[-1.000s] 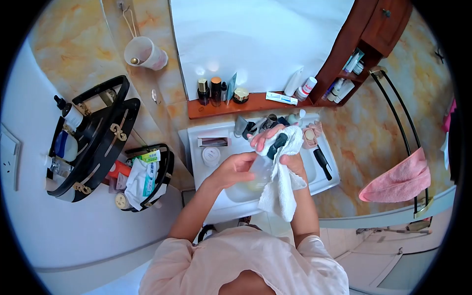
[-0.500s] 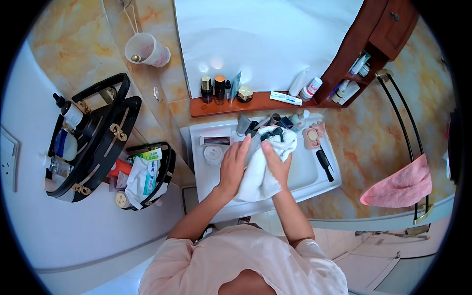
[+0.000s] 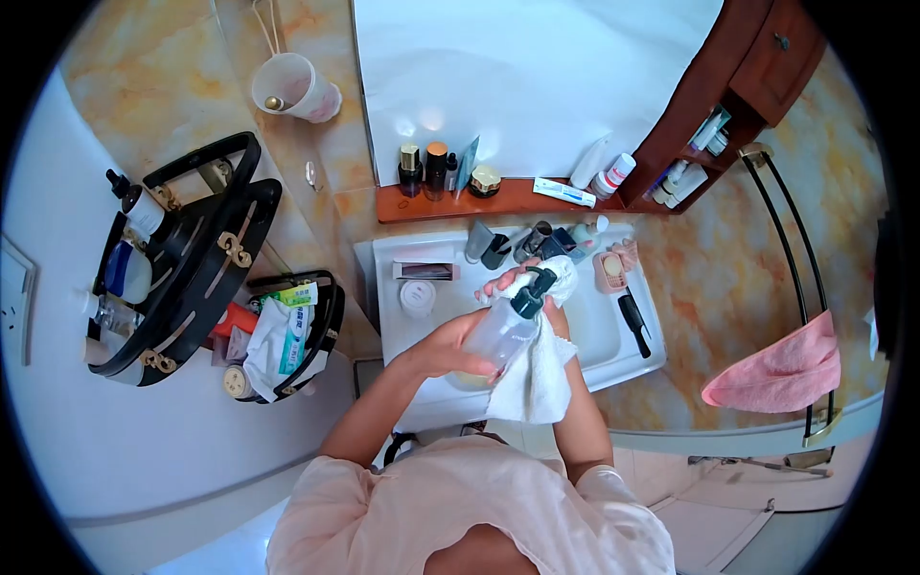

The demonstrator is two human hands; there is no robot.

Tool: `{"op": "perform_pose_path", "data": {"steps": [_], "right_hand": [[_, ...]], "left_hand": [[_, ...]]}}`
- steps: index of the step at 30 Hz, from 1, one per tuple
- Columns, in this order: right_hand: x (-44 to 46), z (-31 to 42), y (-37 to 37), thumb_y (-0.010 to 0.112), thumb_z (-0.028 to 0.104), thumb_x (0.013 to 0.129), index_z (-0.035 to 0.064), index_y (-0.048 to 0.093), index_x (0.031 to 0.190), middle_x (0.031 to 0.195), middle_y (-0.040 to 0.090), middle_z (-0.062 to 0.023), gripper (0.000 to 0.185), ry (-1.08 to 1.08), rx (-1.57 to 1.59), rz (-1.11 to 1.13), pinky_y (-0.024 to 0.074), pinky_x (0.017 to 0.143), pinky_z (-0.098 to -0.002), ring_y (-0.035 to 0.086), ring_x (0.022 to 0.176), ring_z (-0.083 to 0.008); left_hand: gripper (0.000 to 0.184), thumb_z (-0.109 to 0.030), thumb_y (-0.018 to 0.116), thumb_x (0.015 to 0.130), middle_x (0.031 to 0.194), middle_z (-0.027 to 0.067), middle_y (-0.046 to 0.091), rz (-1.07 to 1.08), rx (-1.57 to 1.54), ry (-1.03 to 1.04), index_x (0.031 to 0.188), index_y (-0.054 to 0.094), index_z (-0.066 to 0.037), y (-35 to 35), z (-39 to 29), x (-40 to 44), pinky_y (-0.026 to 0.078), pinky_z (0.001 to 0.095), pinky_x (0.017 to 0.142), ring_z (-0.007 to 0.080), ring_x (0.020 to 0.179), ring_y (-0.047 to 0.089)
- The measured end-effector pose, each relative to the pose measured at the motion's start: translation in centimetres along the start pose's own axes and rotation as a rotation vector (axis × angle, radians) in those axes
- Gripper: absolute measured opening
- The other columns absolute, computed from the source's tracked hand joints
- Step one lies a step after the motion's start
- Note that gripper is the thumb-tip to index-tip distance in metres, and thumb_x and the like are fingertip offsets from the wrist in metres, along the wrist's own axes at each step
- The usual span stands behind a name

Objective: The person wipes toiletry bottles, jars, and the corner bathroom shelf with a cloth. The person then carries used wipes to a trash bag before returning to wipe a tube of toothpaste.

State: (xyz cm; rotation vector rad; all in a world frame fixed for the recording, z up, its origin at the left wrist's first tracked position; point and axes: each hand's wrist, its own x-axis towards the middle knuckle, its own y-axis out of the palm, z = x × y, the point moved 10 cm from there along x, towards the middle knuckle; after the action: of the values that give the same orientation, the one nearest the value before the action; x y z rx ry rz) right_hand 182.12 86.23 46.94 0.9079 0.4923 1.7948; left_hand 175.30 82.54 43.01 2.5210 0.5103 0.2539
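Above the sink [image 3: 628, 372], my left hand [image 3: 443, 347] is wrapped round a clear pump bottle [image 3: 500, 335] with a dark green pump head. The bottle is tilted, its pump pointing away from me and to the right. My right hand [image 3: 556, 318] holds a white towel [image 3: 537, 383], which lies against the bottle's right side and hangs down toward me. Towel and bottle hide most of the right hand's fingers. Just beyond my hands, several small bottles and a dark cup [image 3: 495, 251] stand along the sink's back rim.
On the sink's right rim lie a pink soap dish [image 3: 609, 272] and a black-handled item [image 3: 633, 324]. A round white jar [image 3: 417, 298] is at left. A wooden shelf [image 3: 513, 199] holds cosmetics, black racks [image 3: 196, 278] hang left, and a pink towel [image 3: 776, 369] hangs right.
The bottle has turned, so its clear body and pump now show. The towel has shifted off its front to the right side. My left hand has moved lower round the bottle.
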Motion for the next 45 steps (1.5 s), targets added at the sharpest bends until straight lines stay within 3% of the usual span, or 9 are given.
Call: {"op": "perform_pose_path", "data": {"steps": [5,10,12,19,22,26,31,39,45], "right_hand": [[-0.9,2.2,0.2,0.054,0.050,0.088,0.0050,0.025,0.141,0.141,0.037,-0.0169,0.075,-0.128,-0.126,-0.228,0.0332,0.106,-0.0412,0.042,0.127,-0.0281],[-1.6,3.7,2.2,0.054,0.054,0.087,0.0006,0.018,0.144,0.147,0.032,-0.0133,0.086,-0.212,-0.466,-0.227,0.0220,0.109,-0.0333,0.034,0.131,-0.0223],[-2.7,2.9,1.0,0.064,0.031,0.086,0.0000,0.033,0.138,0.134,0.047,-0.0143,0.068,-0.165,-0.448,-0.339,0.0305,0.105,-0.0340,0.045,0.122,-0.0224],[-1.3,2.3,3.2,0.079,0.024,0.070,0.0030,0.053,0.103,0.088,0.062,-0.0147,0.046,-0.063,-0.161,0.049,0.0405,0.094,-0.0481,0.059,0.094,-0.0304],[-1.6,0.7,5.5,0.078,0.028,0.072,0.0073,0.053,0.103,0.086,0.063,-0.0122,0.045,0.030,-0.016,0.299,0.0400,0.090,-0.0499,0.058,0.092,-0.0309],[-1.2,0.9,4.7,0.077,0.027,0.074,0.0078,0.052,0.103,0.088,0.064,-0.0138,0.043,0.010,-0.098,0.202,0.0413,0.089,-0.0513,0.059,0.089,-0.0316],[-1.3,3.4,0.6,0.073,0.010,0.077,0.0022,0.051,0.109,0.099,0.063,-0.0131,0.039,-0.059,-0.452,-0.092,0.0453,0.085,-0.0292,0.060,0.094,-0.0189],[-7.0,2.5,-3.1,0.065,0.000,0.083,0.0027,0.049,0.121,0.114,0.056,-0.0060,0.041,-0.276,-0.488,-0.813,0.0420,0.091,-0.0276,0.054,0.103,-0.0144],[-5.3,3.7,1.0,0.066,0.001,0.075,0.0010,0.047,0.128,0.131,0.046,-0.0160,0.056,-0.432,-1.109,-0.521,0.0316,0.103,-0.0373,0.044,0.121,-0.0277]], "left_hand": [[0.072,-0.017,0.081,0.067,0.106,0.0087,0.059,-0.508,0.717,0.328,0.126,0.043,-0.002,-2.1,-4.3,-1.6,0.046,0.0345,0.086,0.0213,0.099,0.059],[0.059,-0.018,0.076,0.072,0.106,0.0199,0.059,-0.754,1.230,0.459,0.119,0.044,-0.001,-1.3,-6.0,-2.3,0.047,0.0378,0.081,0.0372,0.096,0.060],[0.059,-0.017,0.075,0.072,0.107,0.0225,0.057,-0.745,1.273,0.489,0.119,0.044,0.000,-0.8,-5.9,-2.4,0.047,0.0386,0.081,0.0424,0.097,0.058],[0.079,-0.015,0.080,0.069,0.117,0.0094,0.055,-0.109,0.565,0.143,0.133,0.037,0.002,0.3,0.2,-0.7,0.041,0.0317,0.094,0.0197,0.109,0.053],[0.065,-0.021,0.077,0.073,0.099,0.0086,0.061,0.412,0.018,-0.016,0.124,0.044,0.001,3.5,3.2,-1.6,0.048,0.0334,0.078,0.0188,0.084,0.060],[0.061,-0.018,0.076,0.074,0.097,0.0089,0.060,0.377,-0.078,0.070,0.123,0.044,0.000,3.7,2.2,-1.7,0.048,0.0342,0.078,0.0170,0.085,0.059],[0.066,-0.023,0.078,0.071,0.104,0.0115,0.061,-0.285,0.782,0.303,0.121,0.043,0.000,-0.2,-2.6,-2.1,0.046,0.0380,0.085,0.0273,0.091,0.061],[0.058,-0.020,0.076,0.071,0.102,0.0214,0.060,-0.750,1.180,0.354,0.117,0.044,-0.004,-1.1,-4.7,-2.0,0.048,0.0430,0.078,0.0403,0.093,0.059],[0.067,-0.010,0.073,0.067,0.106,0.0259,0.054,-0.857,1.336,0.400,0.123,0.038,0.002,-1.1,-4.8,-1.3,0.046,0.0443,0.081,0.0442,0.095,0.055]]}}
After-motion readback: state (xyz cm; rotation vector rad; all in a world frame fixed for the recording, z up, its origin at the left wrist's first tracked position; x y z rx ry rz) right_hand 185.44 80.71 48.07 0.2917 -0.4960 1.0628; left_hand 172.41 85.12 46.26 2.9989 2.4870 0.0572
